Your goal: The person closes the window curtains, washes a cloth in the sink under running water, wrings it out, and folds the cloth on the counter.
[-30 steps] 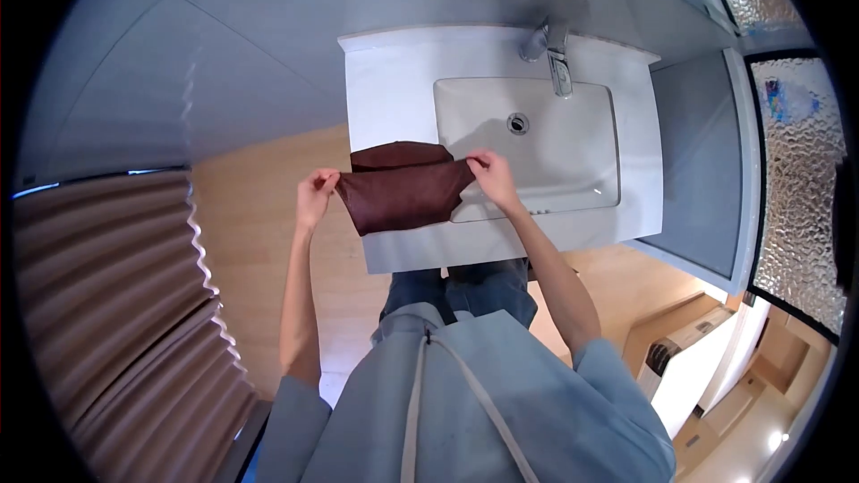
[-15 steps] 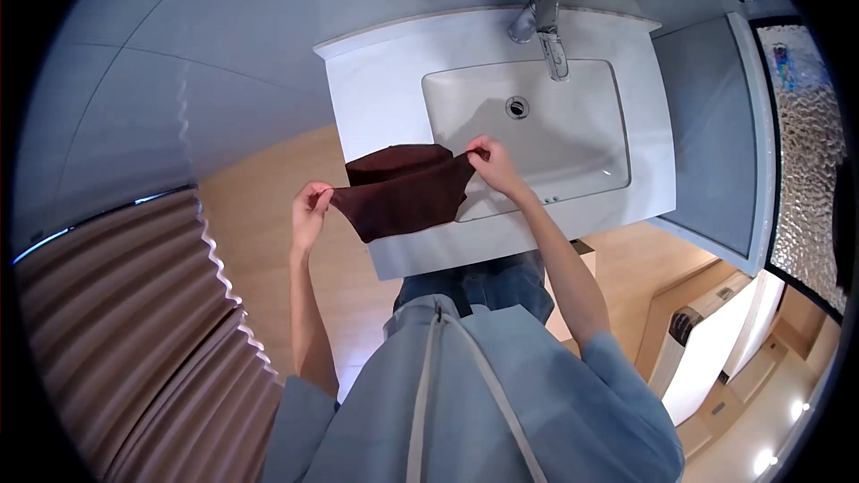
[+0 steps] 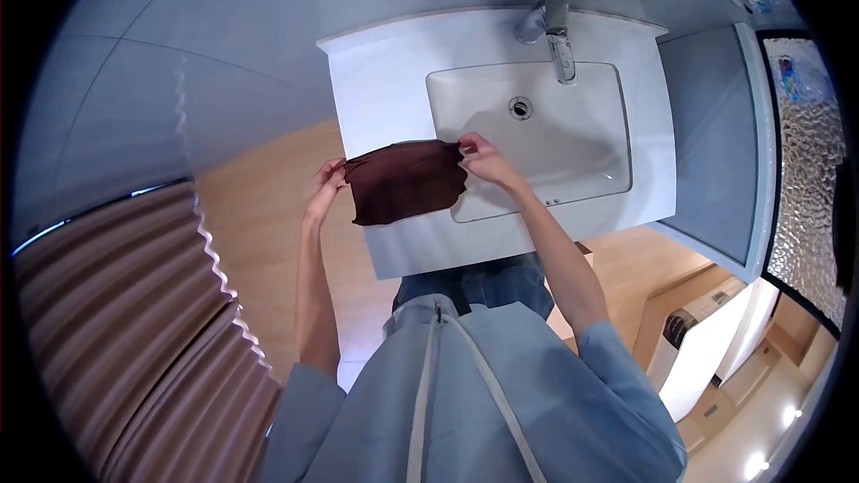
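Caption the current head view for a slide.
Left hand and right hand hold a dark brown cloth spread between them at a white sink counter.

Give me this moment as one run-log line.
left hand: holds cloth at left end | right hand: holds right end | cloth: spread between hands, over counter and edge of sink | faucet

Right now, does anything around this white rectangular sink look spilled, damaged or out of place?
Nothing clearly stands out; no spill or damage shows. The dark brown, roughly rectangular cloth has a wavy right edge, probably just slack below the right hand.
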Demonstrator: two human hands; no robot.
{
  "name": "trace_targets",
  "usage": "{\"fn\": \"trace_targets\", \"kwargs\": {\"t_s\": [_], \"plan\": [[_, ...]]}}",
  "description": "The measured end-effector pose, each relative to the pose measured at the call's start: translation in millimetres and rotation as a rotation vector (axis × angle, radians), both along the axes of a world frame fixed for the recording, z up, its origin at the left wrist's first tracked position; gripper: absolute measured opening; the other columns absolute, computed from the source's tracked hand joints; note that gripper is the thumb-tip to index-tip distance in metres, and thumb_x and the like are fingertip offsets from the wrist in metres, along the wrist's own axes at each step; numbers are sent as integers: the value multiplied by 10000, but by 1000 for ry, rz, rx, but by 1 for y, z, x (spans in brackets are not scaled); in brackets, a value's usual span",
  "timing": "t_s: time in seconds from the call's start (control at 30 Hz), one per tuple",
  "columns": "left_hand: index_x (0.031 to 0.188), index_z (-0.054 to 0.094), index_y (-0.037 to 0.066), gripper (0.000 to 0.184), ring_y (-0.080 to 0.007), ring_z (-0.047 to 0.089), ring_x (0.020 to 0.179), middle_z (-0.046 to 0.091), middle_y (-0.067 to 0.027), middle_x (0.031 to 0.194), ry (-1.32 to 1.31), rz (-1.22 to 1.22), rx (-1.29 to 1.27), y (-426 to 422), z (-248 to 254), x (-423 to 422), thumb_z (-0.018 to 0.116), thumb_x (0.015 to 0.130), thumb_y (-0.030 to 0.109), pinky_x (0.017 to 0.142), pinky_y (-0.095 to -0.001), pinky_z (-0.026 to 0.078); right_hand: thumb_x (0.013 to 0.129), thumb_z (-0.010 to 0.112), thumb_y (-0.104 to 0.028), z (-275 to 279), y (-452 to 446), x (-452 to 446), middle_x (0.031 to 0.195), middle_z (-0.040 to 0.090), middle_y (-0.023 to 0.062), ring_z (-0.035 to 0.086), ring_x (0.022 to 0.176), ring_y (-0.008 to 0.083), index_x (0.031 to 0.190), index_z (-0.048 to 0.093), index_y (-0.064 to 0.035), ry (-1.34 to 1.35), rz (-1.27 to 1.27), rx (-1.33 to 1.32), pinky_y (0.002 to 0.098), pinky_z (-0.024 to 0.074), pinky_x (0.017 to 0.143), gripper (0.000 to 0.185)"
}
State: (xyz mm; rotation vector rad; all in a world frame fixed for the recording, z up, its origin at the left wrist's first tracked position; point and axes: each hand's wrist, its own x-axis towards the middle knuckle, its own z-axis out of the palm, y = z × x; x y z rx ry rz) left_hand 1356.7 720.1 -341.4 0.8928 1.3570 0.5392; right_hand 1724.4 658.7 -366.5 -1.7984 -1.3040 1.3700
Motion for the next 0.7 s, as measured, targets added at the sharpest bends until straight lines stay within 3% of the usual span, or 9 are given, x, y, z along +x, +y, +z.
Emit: {"fn": "trace_targets", "kwargs": {"t_s": [0.07, 0.17, 0.23, 0.33, 0.43, 0.5, 0.63, 0.7], "plan": [[1201, 563, 103, 334, -106, 556, 978, 615, -6, 1057, -244, 29, -122, 3, -5, -3, 629, 927, 283, 800, -253, 445, 807, 616, -92, 4, -1, -5, 1116, 620, 97, 597, 1040, 218, 1183, 562, -68, 30, 7, 54, 342, 489, 869, 381], [1113, 592, 72, 245, -91, 573, 872, 624, 1, 991, 30, -14, 20, -1, 4, -2, 639, 926, 223, 721, -240, 463, 798, 658, -171, 7, 7, -3, 1127, 612, 123, 593, 1030, 263, 1173, 563, -65, 122, 80, 41, 369, 485, 871, 402], [1068, 596, 71, 211, -84, 572, 831, 622, 12, 934, 7, -108, 93, 4, 5, -4, 665, 905, 186, 705, -231, 458, 789, 694, -228, 2, 19, -1, 1105, 612, 122, 592, 996, 275, 1161, 578, -62, 241, 157, -45, 375, 487, 859, 423], [992, 594, 70, 156, -76, 555, 770, 605, 28, 851, 28, -186, 77, 11, 11, -3, 688, 881, 128, 675, -222, 439, 813, 701, -234, 9, 33, 4, 1004, 591, 77, 524, 845, 187, 1052, 608, -67, 112, 371, -171, 325, 464, 793, 306], [938, 586, 67, 109, -66, 517, 730, 579, 38, 811, 86, -295, 107, 20, 0, -9, 676, 884, 95, 644, -224, 414, 814, 696, -234, 12, 29, 6, 854, 587, 73, 533, 789, 164, 919, 601, -37, -85, 382, 150, 314, 459, 724, 242], [923, 578, 62, 92, -60, 490, 712, 564, 41, 799, 117, -354, 161, 23, 6, -7, 662, 887, 70, 627, -228, 397, 816, 694, -232, 25, 32, 5, 786, 563, 69, 526, 752, 161, 878, 575, -28, -21, 360, 100, 315, 453, 694, 244], [920, 561, 49, 119, -51, 457, 687, 552, 38, 792, 142, -356, 315, 28, 51, -1, 645, 863, -13, 613, -227, 383, 816, 695, -197, 72, 41, 6, 761, 547, 62, 515, 722, 163, 841, 534, -14, 9, 423, 52, 325, 446, 675, 245], [940, 569, 43, 161, -52, 459, 689, 553, 35, 796, 156, -289, 390, 30, 85, 4, 643, 836, -55, 619, -227, 392, 801, 701, -163, 101, 44, 6, 783, 586, 102, 558, 734, 199, 882, 556, -9, 28, 357, 150, 361, 459, 688, 226]]}}
